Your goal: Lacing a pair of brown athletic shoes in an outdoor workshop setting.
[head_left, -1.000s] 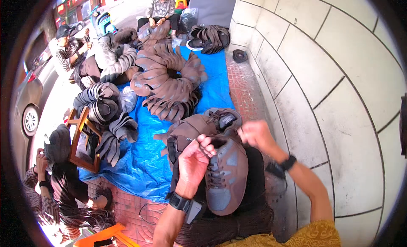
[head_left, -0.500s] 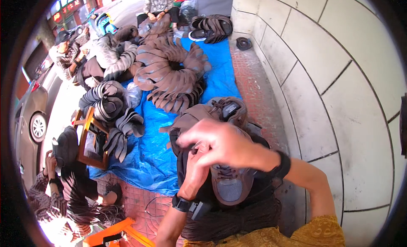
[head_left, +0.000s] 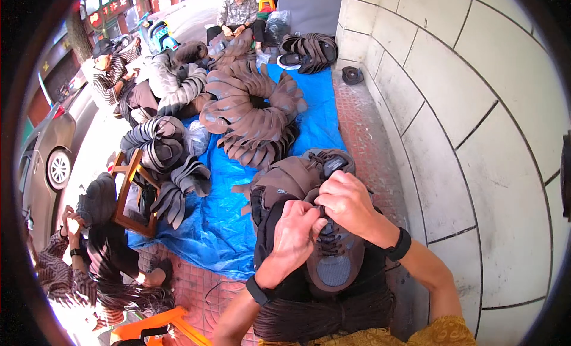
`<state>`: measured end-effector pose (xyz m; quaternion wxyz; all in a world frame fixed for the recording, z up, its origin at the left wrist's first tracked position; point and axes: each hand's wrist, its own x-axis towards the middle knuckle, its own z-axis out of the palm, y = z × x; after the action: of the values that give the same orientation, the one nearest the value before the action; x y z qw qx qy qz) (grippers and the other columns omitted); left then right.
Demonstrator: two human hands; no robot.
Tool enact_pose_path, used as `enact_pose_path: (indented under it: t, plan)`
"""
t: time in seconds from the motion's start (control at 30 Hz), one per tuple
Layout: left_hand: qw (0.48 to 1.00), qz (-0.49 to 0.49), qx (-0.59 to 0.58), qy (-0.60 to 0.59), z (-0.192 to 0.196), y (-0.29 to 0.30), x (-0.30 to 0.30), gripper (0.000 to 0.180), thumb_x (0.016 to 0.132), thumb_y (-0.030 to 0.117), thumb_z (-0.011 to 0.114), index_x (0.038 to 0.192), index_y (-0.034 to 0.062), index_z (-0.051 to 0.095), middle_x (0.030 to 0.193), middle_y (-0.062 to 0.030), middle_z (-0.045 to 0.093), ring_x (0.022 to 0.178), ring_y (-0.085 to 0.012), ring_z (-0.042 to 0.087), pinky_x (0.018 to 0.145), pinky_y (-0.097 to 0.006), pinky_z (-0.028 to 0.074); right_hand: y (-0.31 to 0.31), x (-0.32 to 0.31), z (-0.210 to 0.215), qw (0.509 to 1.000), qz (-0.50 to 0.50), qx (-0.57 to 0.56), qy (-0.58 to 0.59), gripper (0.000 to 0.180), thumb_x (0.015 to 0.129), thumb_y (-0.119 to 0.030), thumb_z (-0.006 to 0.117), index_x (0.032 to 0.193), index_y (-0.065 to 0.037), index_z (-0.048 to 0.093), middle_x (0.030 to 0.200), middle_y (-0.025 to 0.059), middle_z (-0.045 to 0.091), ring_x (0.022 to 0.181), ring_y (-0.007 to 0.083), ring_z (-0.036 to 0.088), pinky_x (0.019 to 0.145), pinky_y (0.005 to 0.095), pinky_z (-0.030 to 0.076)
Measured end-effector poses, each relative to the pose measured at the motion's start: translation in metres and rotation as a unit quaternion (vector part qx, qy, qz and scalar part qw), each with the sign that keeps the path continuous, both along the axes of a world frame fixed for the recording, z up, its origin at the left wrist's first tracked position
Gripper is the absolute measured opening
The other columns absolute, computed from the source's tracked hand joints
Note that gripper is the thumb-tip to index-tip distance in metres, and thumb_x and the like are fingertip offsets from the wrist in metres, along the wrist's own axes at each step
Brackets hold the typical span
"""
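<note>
A brown sneaker (head_left: 333,271) with a grey mesh toe rests on my lap, its toe pointing toward me. Dark laces (head_left: 331,242) run across its front. Over the top of the lacing my left hand (head_left: 291,232) and right hand (head_left: 350,204) meet, both closed in a pinch. A bit of dark lace shows between the fingertips; the rest is hidden by my fingers. Just beyond my hands lies another brown shoe (head_left: 333,162), beside brown shoe uppers (head_left: 285,182). A thick bundle of black laces (head_left: 321,316) lies across my lap.
Stacked brown uppers (head_left: 250,117) form a ring on a blue tarp (head_left: 223,227). A wooden stool frame (head_left: 128,194) stands left. A tiled wall (head_left: 440,138) rises close on my right. Several co-workers sit left and far ahead. An orange stool (head_left: 172,322) is at lower left.
My right hand has come down and to the right, from crossing over my left. Both hands now pinch at the sneaker's lacing. The view has shifted slightly.
</note>
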<state>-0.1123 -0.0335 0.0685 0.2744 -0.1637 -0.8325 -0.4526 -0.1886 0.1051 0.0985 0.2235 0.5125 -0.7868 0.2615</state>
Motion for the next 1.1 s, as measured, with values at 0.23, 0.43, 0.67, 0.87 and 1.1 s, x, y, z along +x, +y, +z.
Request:
enact_pose_path:
  t: [0.23,0.43,0.67,0.87,1.1]
  plan:
    - [0.9,-0.172,0.226,-0.33,0.007,-0.013,0.005,0.017,0.084,0.015,0.054,0.095,0.0037,0.06,0.062,0.004,0.046,0.053,-0.0058,0.041,0.048,-0.022,0.037,-0.007,0.011,0.005,0.858,-0.076,-0.15,-0.486,0.012,0.064,-0.001,0.056,0.073,-0.001,0.064,0.061,0.009,0.061,0.052,0.0101,0.057,0.046,0.0233,0.042]
    - [0.697,-0.245,0.503,-0.448,0.004,-0.022,-0.004,0.028,0.086,0.024,0.051,0.095,-0.0016,0.055,0.062,-0.0002,0.049,0.052,-0.0092,0.046,0.046,-0.024,0.04,-0.008,0.013,-0.001,0.776,-0.03,-0.245,-0.58,0.012,0.066,0.001,0.056,0.076,0.003,0.063,0.061,0.0049,0.06,0.053,0.0074,0.053,0.048,0.019,0.041]
    - [0.802,-0.132,0.396,-0.428,0.013,-0.024,-0.005,0.012,0.081,0.011,0.057,0.08,0.0004,0.051,0.061,-0.0056,0.052,0.046,-0.0113,0.047,0.04,-0.024,0.04,-0.013,0.024,-0.009,0.862,-0.008,-0.25,-0.442,0.014,0.064,0.004,0.057,0.076,0.003,0.063,0.069,0.0062,0.061,0.065,0.0114,0.057,0.058,0.0226,0.043]
    - [0.719,-0.158,0.508,-0.447,0.008,-0.03,-0.005,0.015,0.086,0.013,0.046,0.087,-0.0013,0.049,0.069,-0.0109,0.057,0.058,-0.0192,0.059,0.05,-0.028,0.051,-0.013,0.023,-0.008,0.939,-0.001,-0.164,-0.303,0.015,0.06,0.0,0.059,0.074,-0.005,0.063,0.071,0.0089,0.06,0.065,0.0208,0.059,0.057,0.0277,0.046]
    - [0.818,-0.145,0.441,-0.341,0.01,-0.003,-0.012,0.03,0.091,0.021,0.036,0.097,-0.006,0.047,0.076,-0.0127,0.056,0.062,-0.0204,0.061,0.05,-0.027,0.051,-0.009,0.02,0.01,0.996,-0.02,-0.045,-0.074,0.03,0.065,-0.008,0.059,0.095,-0.004,0.055,0.07,0.0093,0.06,0.063,0.0243,0.06,0.055,0.0336,0.048]
